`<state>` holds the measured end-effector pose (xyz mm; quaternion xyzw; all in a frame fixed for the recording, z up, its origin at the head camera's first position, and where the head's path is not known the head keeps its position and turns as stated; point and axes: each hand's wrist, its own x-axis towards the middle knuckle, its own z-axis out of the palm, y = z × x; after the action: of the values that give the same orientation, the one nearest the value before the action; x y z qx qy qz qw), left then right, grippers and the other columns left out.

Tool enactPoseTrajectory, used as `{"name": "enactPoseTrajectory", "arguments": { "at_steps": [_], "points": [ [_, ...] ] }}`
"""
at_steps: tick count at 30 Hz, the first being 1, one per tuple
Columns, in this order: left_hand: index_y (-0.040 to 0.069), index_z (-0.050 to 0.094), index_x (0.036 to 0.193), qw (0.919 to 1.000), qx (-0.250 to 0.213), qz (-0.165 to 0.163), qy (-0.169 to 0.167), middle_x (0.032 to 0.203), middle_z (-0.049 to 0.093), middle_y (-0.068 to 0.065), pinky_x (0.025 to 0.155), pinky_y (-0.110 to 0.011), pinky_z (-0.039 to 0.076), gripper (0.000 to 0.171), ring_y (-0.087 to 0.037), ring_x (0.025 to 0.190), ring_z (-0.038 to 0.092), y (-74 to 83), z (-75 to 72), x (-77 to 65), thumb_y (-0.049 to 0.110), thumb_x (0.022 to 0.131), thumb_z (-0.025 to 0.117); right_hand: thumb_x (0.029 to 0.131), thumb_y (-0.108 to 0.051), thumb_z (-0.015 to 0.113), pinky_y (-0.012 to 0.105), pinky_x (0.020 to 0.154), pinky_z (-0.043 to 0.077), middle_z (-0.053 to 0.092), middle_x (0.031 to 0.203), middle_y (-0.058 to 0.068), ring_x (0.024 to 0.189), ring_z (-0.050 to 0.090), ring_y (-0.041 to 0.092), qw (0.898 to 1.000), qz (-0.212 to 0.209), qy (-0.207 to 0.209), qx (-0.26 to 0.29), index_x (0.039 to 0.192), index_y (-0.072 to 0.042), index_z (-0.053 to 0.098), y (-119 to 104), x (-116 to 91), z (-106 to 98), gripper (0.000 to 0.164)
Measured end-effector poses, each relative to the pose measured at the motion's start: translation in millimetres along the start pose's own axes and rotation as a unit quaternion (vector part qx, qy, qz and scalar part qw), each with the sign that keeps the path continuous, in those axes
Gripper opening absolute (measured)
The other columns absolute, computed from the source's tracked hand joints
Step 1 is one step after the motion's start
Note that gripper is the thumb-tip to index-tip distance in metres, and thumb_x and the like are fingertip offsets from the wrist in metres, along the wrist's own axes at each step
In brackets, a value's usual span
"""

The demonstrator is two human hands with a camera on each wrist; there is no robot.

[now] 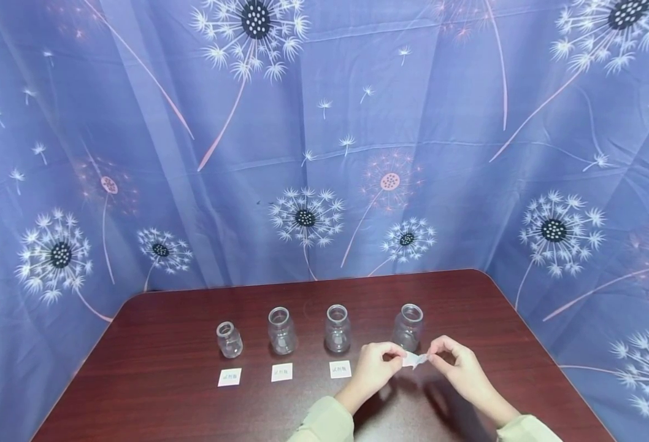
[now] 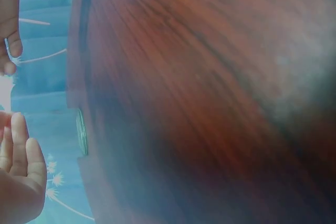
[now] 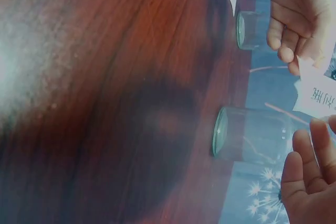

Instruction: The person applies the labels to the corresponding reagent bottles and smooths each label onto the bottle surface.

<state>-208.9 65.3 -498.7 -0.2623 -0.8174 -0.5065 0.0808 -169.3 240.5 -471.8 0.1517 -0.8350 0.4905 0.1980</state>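
The white label is held above the desk, nearer the right edge than the left, in front of the rightmost jar. The left hand pinches one end and the right hand pinches the other, both at the fingertips; in the right wrist view the outer fingers of the right hand extend loosely. Treat the label as light and flexible, probably paper: it should crease or tear under little force, and an adhesive face, if present, would cling to skin. Grip it by opposite ends or extreme corners, keep off the printed face, and apply slight, even tension. The jar looks like glass, so expect it to be smooth, rigid and breakable; steady it low on the body. I take the layout from the head view: three more jars stand in a row toward the far edge, with three flat labels on their near-edge side. There, the held label shows an irregular outline but no readable print. The right wrist view supplies its printed characters and the jar's base on the desk. The left wrist view shows only a white sliver of it.
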Motion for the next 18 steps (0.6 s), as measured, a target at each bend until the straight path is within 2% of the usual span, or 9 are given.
{"name": "enactPoseTrajectory", "arguments": {
  "at_steps": [5,9,14,18],
  "points": [
    [0.005,0.067,0.076,0.9992,-0.02,-0.034,0.003,0.064,0.067,-0.004,0.049,-0.008,0.04,0.012,0.009,0.05,0.051,-1.5,7.1,1.7,0.0,0.07,0.059,0.073,0.009,0.06,0.019,0.051,0.038,0.052,0.066,-0.008,0.06,0.045,-0.003,0.999,0.035,0.029,-0.019,0.075,-0.006,0.053,1.6,0.4,-6.4,0.017],
    [0.004,0.066,0.075,0.9979,-0.01,-0.061,-0.019,0.059,0.066,-0.003,0.046,-0.008,0.039,0.011,0.008,0.046,0.051,-3.0,13.3,1.7,-0.001,0.07,0.058,0.073,0.011,0.059,0.02,0.049,0.037,0.051,0.066,-0.009,0.059,0.045,-0.003,0.998,0.049,0.039,-0.019,0.077,-0.003,0.054,3.0,-0.2,-10.5,0.015],
    [0.008,0.066,0.073,0.9944,0.079,-0.055,-0.043,0.056,0.064,0.004,0.047,-0.006,0.034,0.011,0.009,0.046,0.047,-2.7,18.1,-0.6,0.003,0.066,0.06,0.073,0.011,0.058,0.019,0.048,0.038,0.053,0.067,-0.008,0.058,0.046,-0.004,0.998,0.046,0.032,-0.018,0.078,-0.003,0.055,6.6,-1.3,-11.5,0.015],
    [0.012,0.066,0.074,0.9841,0.168,-0.031,-0.05,0.058,0.062,0.008,0.049,-0.008,0.033,0.013,0.006,0.049,0.046,-1.2,20.1,-3.9,0.007,0.062,0.064,0.073,0.011,0.059,0.019,0.05,0.039,0.054,0.066,-0.005,0.059,0.047,-0.004,0.999,0.038,0.028,-0.018,0.078,-0.004,0.056,8.3,-2.0,-10.0,0.016]
  ]
}}
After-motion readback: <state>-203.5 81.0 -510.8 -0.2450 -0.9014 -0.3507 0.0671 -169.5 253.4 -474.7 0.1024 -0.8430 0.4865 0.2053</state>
